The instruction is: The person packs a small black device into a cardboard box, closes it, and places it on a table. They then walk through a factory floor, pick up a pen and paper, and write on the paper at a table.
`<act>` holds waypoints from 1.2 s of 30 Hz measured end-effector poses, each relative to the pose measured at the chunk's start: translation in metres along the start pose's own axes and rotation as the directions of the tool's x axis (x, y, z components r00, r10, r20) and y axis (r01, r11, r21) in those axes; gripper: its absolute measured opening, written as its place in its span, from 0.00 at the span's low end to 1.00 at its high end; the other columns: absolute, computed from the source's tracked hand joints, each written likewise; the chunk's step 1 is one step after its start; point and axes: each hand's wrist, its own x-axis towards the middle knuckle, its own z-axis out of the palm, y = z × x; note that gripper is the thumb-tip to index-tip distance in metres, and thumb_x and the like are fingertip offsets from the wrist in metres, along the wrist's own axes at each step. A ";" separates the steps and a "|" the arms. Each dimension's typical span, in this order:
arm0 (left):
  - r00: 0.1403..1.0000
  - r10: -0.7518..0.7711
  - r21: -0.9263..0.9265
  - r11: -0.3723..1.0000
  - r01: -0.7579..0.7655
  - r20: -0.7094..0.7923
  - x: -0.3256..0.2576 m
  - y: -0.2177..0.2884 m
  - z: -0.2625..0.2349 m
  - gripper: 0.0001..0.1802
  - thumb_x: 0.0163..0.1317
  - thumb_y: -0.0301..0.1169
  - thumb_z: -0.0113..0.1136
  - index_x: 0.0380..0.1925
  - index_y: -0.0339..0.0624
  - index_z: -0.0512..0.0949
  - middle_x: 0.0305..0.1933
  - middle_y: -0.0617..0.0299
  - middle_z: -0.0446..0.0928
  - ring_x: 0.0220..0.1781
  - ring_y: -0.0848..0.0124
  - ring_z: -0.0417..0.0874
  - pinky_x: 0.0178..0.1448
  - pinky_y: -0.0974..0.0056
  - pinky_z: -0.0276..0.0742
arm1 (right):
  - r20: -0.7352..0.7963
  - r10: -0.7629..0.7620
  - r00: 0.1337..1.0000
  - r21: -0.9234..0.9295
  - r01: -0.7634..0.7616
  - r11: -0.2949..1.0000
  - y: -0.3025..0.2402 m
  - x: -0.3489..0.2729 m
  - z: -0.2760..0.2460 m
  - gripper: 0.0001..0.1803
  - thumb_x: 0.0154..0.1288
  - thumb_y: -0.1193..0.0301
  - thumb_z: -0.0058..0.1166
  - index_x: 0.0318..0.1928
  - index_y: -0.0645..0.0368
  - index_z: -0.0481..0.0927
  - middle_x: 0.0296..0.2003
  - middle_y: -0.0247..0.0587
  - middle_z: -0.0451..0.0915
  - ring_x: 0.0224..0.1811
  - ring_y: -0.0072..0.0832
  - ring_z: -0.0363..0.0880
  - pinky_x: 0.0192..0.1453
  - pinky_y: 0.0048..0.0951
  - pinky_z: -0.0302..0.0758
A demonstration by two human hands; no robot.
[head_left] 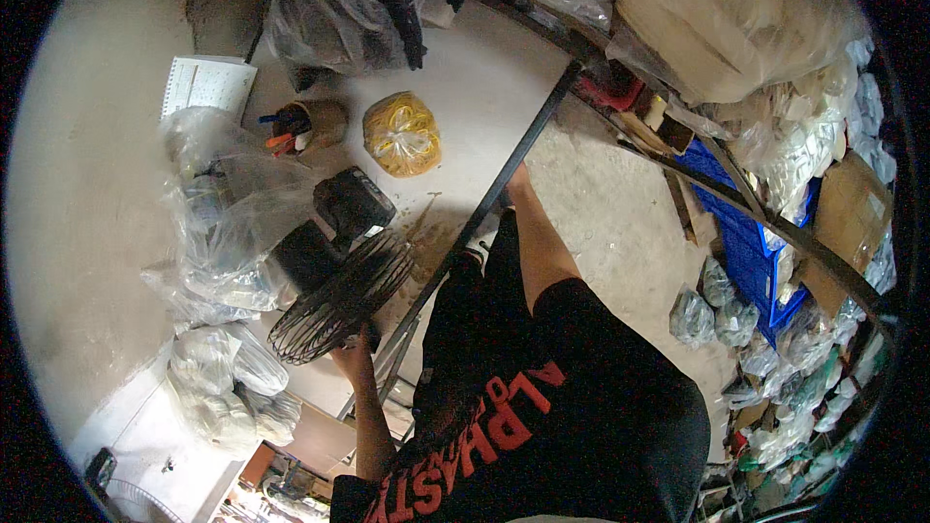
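Observation:
A black round wire cage [341, 298], which looks like a fan guard, stands tilted at the table's near edge. My left hand [355, 356] is closed at its lower rim, with the fingers partly hidden behind the wires. My right arm reaches to the dark metal edge of the table, where my right hand [518, 180] shows only in part; its fingers are hidden. Two black boxy things, one a block [355, 205] and one a darker piece [306, 257], lie just beyond the cage.
A clear bag of yellow pieces [402, 134] and a round holder with tools [312, 126] sit on the white tabletop [475, 87]. Plastic bags [228, 208] crowd its left side, near a spiral notebook [206, 85]. At right are a blue crate [741, 232], cardboard [852, 232] and several bagged goods.

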 end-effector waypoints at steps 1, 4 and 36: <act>1.000 -0.023 0.013 1.000 0.023 0.009 -0.011 0.006 0.000 0.29 0.51 0.29 0.79 0.47 0.36 0.70 0.47 0.55 0.74 0.47 0.65 0.73 0.53 0.61 0.77 | -0.089 -0.074 0.993 -0.235 0.051 0.971 0.036 0.030 -0.026 0.30 0.66 0.68 0.58 0.66 0.66 0.67 0.40 0.48 0.87 0.39 0.36 0.86 0.44 0.37 0.82; 0.999 -0.040 0.033 0.999 0.040 0.005 -0.007 0.015 0.004 0.32 0.51 0.34 0.80 0.49 0.35 0.70 0.50 0.53 0.75 0.51 0.62 0.74 0.57 0.59 0.77 | -0.109 0.021 0.994 -0.333 -0.056 0.941 0.053 0.045 -0.036 0.26 0.66 0.66 0.57 0.60 0.67 0.74 0.43 0.56 0.87 0.45 0.45 0.87 0.49 0.39 0.82; 0.981 -0.134 0.243 0.965 0.097 0.140 -0.003 0.030 0.001 0.41 0.59 0.41 0.75 0.66 0.28 0.70 0.69 0.41 0.72 0.72 0.48 0.70 0.75 0.48 0.64 | 0.272 -0.236 0.933 -0.961 0.275 -0.017 -0.182 -0.160 0.004 0.24 0.65 0.71 0.57 0.60 0.65 0.72 0.55 0.60 0.78 0.61 0.57 0.74 0.65 0.50 0.73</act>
